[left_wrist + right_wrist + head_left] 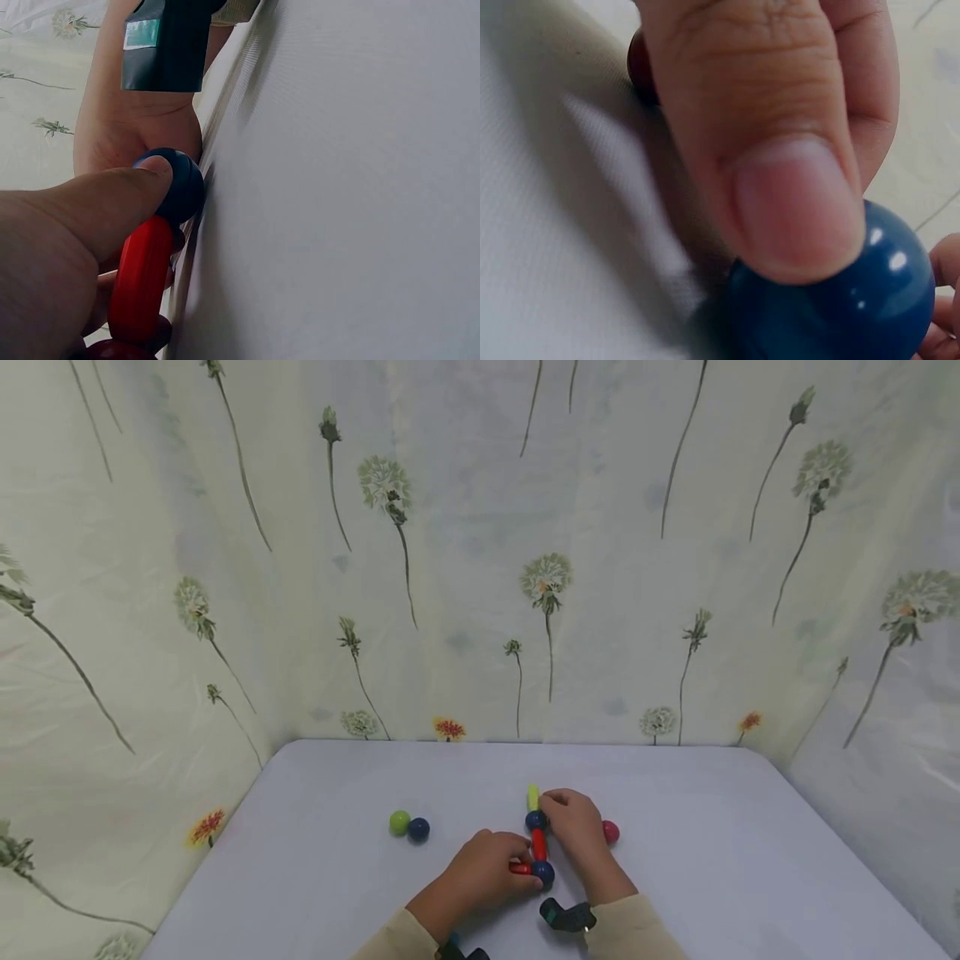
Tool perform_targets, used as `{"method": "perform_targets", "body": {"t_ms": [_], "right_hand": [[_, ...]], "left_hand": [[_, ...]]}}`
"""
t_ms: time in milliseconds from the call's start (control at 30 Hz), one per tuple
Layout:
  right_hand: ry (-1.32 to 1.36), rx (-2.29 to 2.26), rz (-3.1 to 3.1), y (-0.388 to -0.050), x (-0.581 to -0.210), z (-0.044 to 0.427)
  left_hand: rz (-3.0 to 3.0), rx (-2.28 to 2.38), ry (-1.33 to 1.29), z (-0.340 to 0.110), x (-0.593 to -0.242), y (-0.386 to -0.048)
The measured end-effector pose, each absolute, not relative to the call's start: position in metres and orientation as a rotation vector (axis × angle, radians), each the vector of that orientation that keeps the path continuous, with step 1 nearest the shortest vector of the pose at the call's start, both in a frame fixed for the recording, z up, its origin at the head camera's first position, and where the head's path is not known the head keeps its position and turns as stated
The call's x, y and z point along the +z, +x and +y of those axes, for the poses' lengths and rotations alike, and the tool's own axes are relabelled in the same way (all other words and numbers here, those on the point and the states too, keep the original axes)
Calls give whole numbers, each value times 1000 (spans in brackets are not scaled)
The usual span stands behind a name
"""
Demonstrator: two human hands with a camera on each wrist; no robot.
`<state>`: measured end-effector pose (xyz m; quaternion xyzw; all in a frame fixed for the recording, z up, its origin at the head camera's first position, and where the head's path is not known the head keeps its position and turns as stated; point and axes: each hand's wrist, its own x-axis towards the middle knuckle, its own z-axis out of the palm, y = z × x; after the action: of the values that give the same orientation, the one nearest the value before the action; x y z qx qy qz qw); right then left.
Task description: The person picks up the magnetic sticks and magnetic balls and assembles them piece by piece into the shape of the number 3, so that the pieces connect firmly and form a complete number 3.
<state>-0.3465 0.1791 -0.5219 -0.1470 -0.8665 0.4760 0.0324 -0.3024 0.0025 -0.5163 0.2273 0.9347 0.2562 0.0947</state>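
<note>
Rod-and-ball assembly [539, 845], one, mid-table: long axis six to twelve o'clock, yellow-green rod [533, 797] at twelve, side red rod [519, 867] towards nine. Left hand [480, 867]: in from seven, thumb on lower blue ball [543, 876], fingers curled round side red rod. Right hand [576, 828]: in from five, pinching near upper blue ball [536, 821], thumb against it.

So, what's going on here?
A person is holding a chain of balls and rods at a white table. The left hand grips the lower blue ball, the right hand the upper blue ball. A green ball, another blue ball and a red ball lie separate from it.
</note>
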Motion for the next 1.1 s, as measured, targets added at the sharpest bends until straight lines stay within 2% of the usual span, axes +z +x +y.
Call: {"method": "perform_targets", "body": {"t_ms": [233, 833, 1100], "right_hand": [[-431, 1453, -2605, -342, -524, 174], [-106, 1086, -2500, -329, -509, 185], [-115, 962, -2519, -319, -497, 199]], "left_hand": [[2763, 752, 693, 1, -515, -301], [2755, 774, 669, 6, -514, -301], [2770, 749, 609, 6, -513, -303]]}}
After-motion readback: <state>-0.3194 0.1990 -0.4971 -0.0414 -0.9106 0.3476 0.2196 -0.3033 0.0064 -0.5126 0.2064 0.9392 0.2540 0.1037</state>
